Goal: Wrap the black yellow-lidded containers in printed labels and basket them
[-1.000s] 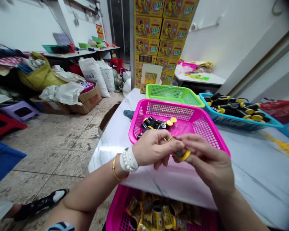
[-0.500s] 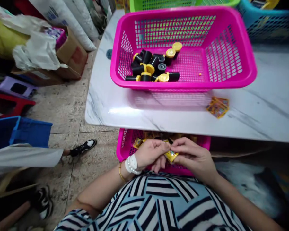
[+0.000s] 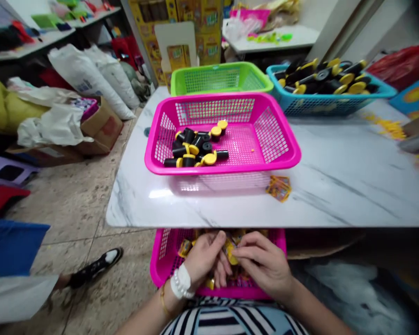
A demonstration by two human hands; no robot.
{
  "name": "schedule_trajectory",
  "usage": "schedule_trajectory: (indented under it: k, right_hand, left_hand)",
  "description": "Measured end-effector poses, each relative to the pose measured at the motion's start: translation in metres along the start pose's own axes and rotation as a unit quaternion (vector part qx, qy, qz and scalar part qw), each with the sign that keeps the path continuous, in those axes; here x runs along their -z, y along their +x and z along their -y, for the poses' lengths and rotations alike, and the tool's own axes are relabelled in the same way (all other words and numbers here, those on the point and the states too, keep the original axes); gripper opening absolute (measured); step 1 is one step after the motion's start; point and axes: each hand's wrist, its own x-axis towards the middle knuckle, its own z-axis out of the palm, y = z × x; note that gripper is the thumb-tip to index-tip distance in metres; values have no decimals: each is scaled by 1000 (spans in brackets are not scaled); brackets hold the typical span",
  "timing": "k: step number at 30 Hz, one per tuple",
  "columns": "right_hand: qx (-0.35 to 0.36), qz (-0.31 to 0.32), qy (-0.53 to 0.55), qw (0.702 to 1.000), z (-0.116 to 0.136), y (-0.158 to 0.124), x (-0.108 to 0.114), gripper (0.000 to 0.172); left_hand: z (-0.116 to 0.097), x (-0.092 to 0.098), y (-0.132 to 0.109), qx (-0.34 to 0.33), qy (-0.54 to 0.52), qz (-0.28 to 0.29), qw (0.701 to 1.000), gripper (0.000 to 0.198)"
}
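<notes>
My left hand (image 3: 207, 256) and my right hand (image 3: 265, 265) meet over the lower pink basket (image 3: 158, 263), in front of the table edge. Between them is a small yellow item (image 3: 230, 251), held by the fingers of both hands. My left wrist carries a white band and a beaded bracelet. Several yellow wrapped pieces lie in the lower basket, partly hidden by my hands. On the table, the upper pink basket (image 3: 223, 169) holds several black tubes with yellow caps (image 3: 209, 159). A small pile of orange cards (image 3: 279, 187) lies just in front of that basket.
Behind stand a green basket (image 3: 221, 69) and a blue basket (image 3: 321, 106) full of black and yellow tubes. Yellow bits (image 3: 387, 126) are scattered at the right of the marble table (image 3: 335, 195). A person's shoe (image 3: 106, 263) is on the floor at left.
The view has tilted up, so the far baskets and boxes show and my hands appear lower. Both hands still hold the yellow item; my left thumb is raised off it.
</notes>
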Motion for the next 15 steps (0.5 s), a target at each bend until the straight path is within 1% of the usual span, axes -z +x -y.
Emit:
schedule_trajectory:
  k: [2,3,4,6,7,8,9,11,13,15]
  right_hand:
    - [45,-2,-81,996,0,9,20,35]
    - [59,-20,-135,989,-1,15,32,41]
    - [61,-56,-199,976,-4,22,46,42]
    - [25,-134,-325,936,-16,36,71,34]
    - [-3,-153,-375,914,-24,43,82,27]
    - [-20,-148,-400,904,-34,49,90,20]
    - [-30,-140,-404,904,-43,54,96,15]
    - [-41,-118,-402,907,-58,60,100,14]
    - [-31,-116,-404,907,-63,62,97,16]
    - [-3,-134,-409,903,-58,60,91,15]
  left_hand:
    - [-6,8,-5,-15,50,-35,998,80]
    - [-9,12,-8,-19,84,-51,995,83]
    - [-12,15,-13,-15,121,-63,991,83]
    - [-19,16,-23,-20,190,-77,979,74]
    - [-23,15,-28,-36,223,-77,971,66]
    - [-26,12,-33,-59,254,-73,963,57]
    - [-30,8,-37,-84,281,-64,954,51]
    - [-38,-2,-41,-134,309,-45,940,40]
    - [-47,-13,-39,-152,288,-38,945,36]
    - [-56,-22,-31,-162,245,-54,954,34]
